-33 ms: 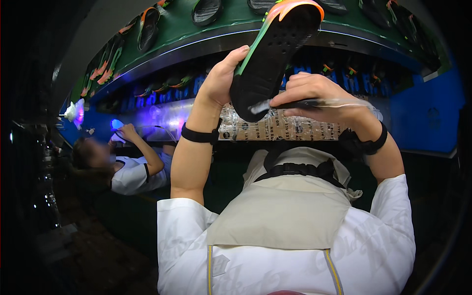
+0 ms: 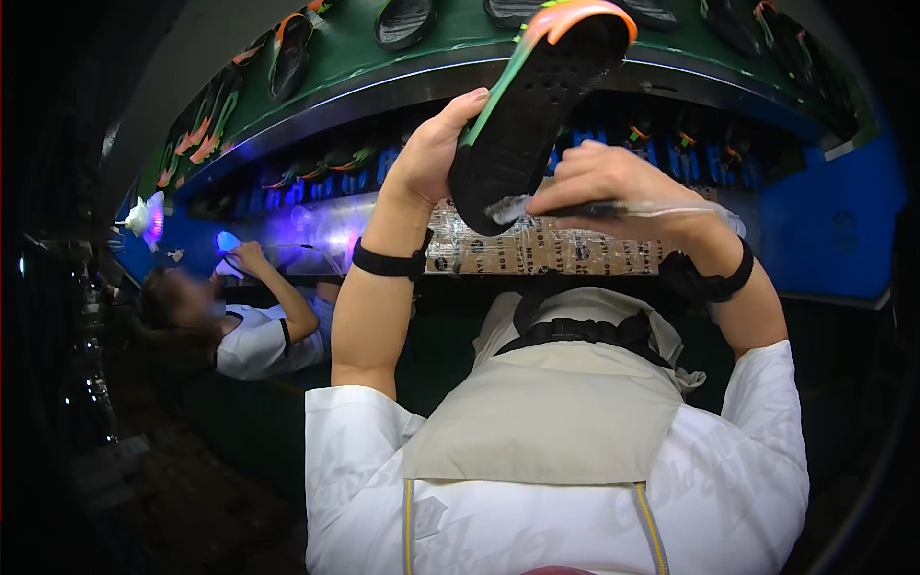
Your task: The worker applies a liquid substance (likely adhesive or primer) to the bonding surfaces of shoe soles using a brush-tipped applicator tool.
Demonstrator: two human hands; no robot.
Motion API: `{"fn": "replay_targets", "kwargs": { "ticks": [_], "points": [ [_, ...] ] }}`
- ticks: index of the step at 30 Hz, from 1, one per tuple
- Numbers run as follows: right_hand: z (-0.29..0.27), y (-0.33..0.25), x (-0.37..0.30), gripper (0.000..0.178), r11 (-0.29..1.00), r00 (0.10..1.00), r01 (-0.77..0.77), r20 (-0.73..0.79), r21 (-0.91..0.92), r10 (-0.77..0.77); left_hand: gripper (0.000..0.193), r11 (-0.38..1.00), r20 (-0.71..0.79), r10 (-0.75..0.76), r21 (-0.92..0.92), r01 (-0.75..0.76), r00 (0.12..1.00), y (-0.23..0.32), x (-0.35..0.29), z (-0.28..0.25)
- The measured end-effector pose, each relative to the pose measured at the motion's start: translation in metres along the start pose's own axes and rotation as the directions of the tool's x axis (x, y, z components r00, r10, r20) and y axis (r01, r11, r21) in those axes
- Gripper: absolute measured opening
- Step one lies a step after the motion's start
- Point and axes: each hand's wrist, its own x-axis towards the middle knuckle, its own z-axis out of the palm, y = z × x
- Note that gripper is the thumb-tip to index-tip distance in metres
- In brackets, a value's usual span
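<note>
My left hand point(image 2: 431, 158) is closed on the side of a shoe sole point(image 2: 522, 134), thumb on its green edge. The sole is held up at a slant with its black inner face towards me; its rim runs from green to bright orange at the far end. My right hand point(image 2: 628, 187) grips a brush point(image 2: 599, 208) by its dark handle, and a clear tube runs back from it over the wrist. The brush's pale, wet-looking bristles press against the sole's near rounded end and splay a little. The fingers behind the sole are hidden.
More shoe soles point(image 2: 403, 21) lie on a green shelf point(image 2: 350, 57) with a metal front edge. Below, soles stand on a lower level behind a tape-covered cardboard ledge point(image 2: 575, 249). At left, a co-worker point(image 2: 264, 335) handles something lit blue near a glowing lamp point(image 2: 149, 220).
The brush tip has shifted slightly on the sole's near end, and its bristles spread wider. The sole has moved a touch to the right at its far end.
</note>
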Motion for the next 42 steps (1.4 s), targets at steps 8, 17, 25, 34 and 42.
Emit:
{"fn": "replay_targets", "kwargs": {
  "ticks": [8, 17, 25, 34, 42],
  "points": [
    [-0.007, -0.008, 0.004, 0.029, 0.985, 0.994, -0.001, 0.112, -0.172, 0.021, 0.036, 0.988, -0.044, -0.114, 0.097, 0.118, 0.993, 0.007, 0.001, 0.004],
    [0.004, 0.0, 0.005, 0.034, 0.991, 0.996, -0.075, -0.035, 0.115, 0.079, 0.039, 0.999, -0.042, -0.045, 0.007, 0.045, 0.998, 0.002, 0.0, 0.001],
    [0.005, 0.008, 0.003, 0.026, 0.93, 0.992, -0.119, 0.006, 0.349, 0.124, 0.045, 0.994, -0.066, -0.033, -0.107, 0.026, 0.997, -0.019, -0.007, -0.021],
    [-0.018, 0.067, -0.002, 0.023, 0.849, 0.728, -0.386, -0.446, 0.36, 0.52, 0.064, 0.957, 0.019, -0.08, -0.278, 0.082, 0.997, -0.076, -0.033, -0.008],
    [0.025, 0.022, 0.003, 0.036, 0.995, 0.99, 0.068, -0.125, 0.075, -0.058, 0.065, 0.918, -0.115, 0.047, -0.387, -0.089, 0.992, -0.087, -0.034, -0.024]
  ]
}}
